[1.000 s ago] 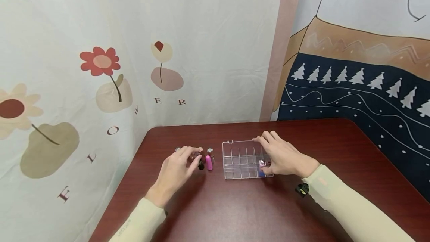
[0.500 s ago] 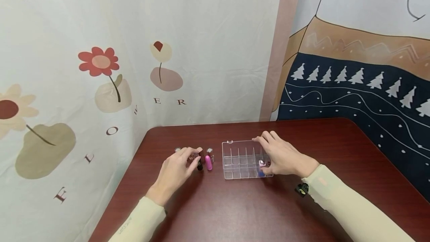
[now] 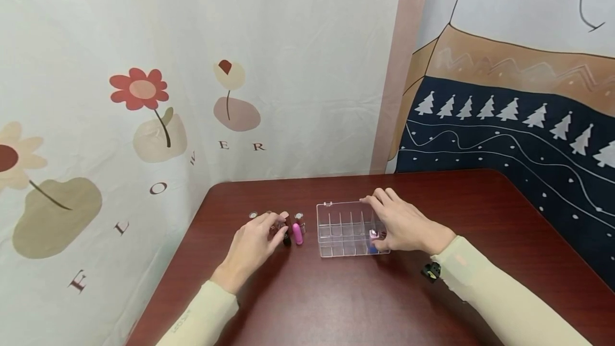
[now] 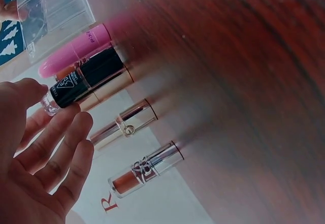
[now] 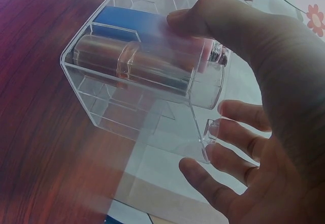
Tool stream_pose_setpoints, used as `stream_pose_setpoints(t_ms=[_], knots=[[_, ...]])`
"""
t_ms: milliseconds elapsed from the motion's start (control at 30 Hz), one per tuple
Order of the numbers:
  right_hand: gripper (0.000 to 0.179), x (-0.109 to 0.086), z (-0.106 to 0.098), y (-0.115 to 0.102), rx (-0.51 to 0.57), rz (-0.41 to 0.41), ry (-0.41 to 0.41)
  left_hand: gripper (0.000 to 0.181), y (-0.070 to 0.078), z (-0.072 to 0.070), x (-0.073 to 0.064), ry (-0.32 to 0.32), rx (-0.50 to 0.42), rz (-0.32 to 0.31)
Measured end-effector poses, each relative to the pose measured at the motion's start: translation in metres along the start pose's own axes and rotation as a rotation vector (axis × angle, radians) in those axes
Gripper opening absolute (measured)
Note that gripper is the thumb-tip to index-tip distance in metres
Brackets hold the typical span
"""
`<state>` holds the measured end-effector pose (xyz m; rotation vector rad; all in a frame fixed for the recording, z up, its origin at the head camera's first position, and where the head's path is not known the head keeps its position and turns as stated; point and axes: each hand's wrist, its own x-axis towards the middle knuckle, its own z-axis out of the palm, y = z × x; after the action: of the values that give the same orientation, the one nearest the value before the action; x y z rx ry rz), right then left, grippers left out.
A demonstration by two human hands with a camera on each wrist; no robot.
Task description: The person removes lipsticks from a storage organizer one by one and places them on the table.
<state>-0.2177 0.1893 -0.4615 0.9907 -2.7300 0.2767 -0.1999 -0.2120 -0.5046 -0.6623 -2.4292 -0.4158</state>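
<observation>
Printed cloth (image 3: 307, 68) hung behind a dark red table (image 3: 336, 303), where a clear box (image 3: 336, 239) stood with its compartments facing up, just right of a cluster of lipsticks (image 3: 298, 235). A blue tube (image 5: 124, 23) and a metallic tube (image 5: 152, 69) stood in neighbouring compartments at the box's right end, the dividers probably keeping them from toppling. The right hand (image 3: 408, 223) straddled that end, thumb against the blue tube or the wall over it (which, the views did not settle) and fingers at the far rim, a grip that seemed meant to steady the box. The left hand (image 3: 254, 242) was nearly closed at thumb and forefinger, pinching the clear tip (image 4: 49, 102) of a black tube (image 4: 89, 76), its other fingers loosely bent. With a pink tube (image 4: 76, 51) crowding beside it, the top was likely the easiest part to take. A gold tube (image 4: 124, 122) and a silver tube (image 4: 147, 168) stood apart from these, each on its end.
</observation>
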Motion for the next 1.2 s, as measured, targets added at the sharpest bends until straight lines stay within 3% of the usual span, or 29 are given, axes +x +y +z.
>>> stream_pose_setpoints(t_ms=[600, 1200], knots=[[0.094, -0.0008, 0.0003, -0.0010, -0.003, -0.014, 0.013, 0.023, -0.0003, 0.0001, -0.0007, -0.043, 0.007, -0.034], [0.097, -0.0006, -0.0005, -0.0015, -0.003, -0.008, 0.008, 0.024, 0.0020, -0.0062, 0.0021, -0.002, 0.008, -0.029]])
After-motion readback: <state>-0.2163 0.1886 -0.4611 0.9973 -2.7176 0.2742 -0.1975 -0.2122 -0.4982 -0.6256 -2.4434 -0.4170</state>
